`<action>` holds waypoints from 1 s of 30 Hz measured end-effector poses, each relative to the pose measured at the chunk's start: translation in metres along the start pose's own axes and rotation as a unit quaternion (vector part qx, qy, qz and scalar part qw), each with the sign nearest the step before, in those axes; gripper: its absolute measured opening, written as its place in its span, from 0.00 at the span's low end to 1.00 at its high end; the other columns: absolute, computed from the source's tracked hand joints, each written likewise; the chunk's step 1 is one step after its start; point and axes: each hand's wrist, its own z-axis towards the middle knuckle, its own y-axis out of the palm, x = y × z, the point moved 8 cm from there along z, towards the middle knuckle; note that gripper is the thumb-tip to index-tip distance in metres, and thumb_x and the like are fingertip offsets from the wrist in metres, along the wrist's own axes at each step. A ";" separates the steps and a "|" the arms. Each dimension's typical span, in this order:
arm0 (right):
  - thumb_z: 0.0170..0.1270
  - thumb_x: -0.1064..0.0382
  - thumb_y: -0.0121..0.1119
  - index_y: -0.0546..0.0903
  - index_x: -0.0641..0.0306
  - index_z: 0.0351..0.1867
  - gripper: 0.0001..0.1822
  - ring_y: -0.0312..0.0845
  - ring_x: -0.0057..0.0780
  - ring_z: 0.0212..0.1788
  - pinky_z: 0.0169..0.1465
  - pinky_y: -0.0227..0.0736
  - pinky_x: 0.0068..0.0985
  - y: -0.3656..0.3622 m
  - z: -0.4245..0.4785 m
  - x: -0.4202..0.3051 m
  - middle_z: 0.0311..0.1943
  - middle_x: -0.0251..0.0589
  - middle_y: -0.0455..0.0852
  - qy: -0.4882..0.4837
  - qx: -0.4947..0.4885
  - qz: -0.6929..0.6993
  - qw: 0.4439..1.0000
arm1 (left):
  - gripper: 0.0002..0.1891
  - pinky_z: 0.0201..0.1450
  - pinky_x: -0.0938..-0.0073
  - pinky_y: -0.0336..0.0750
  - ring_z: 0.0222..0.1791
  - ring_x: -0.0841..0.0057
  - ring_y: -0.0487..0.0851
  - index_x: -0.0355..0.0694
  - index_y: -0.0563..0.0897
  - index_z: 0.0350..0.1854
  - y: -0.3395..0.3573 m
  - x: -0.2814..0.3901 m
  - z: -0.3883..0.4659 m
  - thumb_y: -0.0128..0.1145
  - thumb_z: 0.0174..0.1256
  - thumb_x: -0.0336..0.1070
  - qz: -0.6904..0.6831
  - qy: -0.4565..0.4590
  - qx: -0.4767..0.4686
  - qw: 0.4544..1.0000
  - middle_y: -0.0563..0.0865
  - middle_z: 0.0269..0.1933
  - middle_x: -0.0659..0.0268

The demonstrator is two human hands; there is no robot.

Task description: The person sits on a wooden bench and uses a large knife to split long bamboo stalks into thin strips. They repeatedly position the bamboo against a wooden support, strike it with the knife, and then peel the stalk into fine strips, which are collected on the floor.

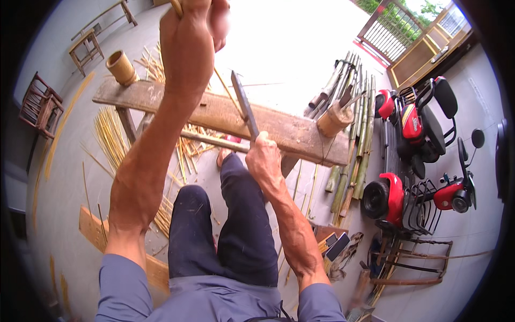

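My right hand (263, 155) grips the handle of a long knife (244, 100), its blade pointing up and away over a wooden bench plank (225, 116). Near the top edge, my left hand (193, 20) is raised and closed around a thin bamboo strip (227, 90). The strip slants down from that hand to the blade, where the two meet above the plank. Part of the left hand is cut off by the frame edge, and bright glare blurs its fingers.
Bamboo cups (122, 68) stand at the plank's ends; the right one (334, 118) holds tools. Split strips (110, 137) lie to the left, bamboo poles (360, 133) to the right. Beyond the poles are red scooters (392, 197). A phone (337, 246) lies near my right forearm.
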 end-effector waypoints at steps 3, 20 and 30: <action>0.59 0.66 0.57 0.73 0.74 0.35 0.10 0.84 0.65 0.34 0.40 0.79 0.51 -0.005 0.000 -0.008 0.28 0.67 0.85 -0.015 0.000 0.000 1.000 | 0.24 0.17 0.80 0.51 0.12 0.87 0.55 0.40 0.75 0.29 -0.007 -0.004 0.002 0.41 0.82 0.54 0.004 -0.004 0.026 1.000 0.61 0.12 0.76; 0.67 0.68 0.52 0.73 0.75 0.38 0.08 0.84 0.67 0.36 0.41 0.78 0.54 -0.017 -0.002 -0.019 0.28 0.71 0.83 -0.002 0.016 0.008 1.000 | 0.27 0.16 0.80 0.53 0.12 0.86 0.58 0.43 0.73 0.26 -0.031 -0.010 0.001 0.44 0.78 0.61 -0.019 -0.023 0.052 0.998 0.63 0.14 0.76; 0.63 0.71 0.51 0.73 0.75 0.38 0.06 0.85 0.65 0.36 0.41 0.79 0.53 0.003 -0.002 -0.011 0.29 0.68 0.84 -0.007 -0.011 -0.036 0.999 | 0.27 0.14 0.80 0.53 0.10 0.86 0.59 0.43 0.71 0.25 -0.035 -0.014 -0.002 0.48 0.76 0.62 -0.055 -0.031 0.089 0.994 0.63 0.13 0.76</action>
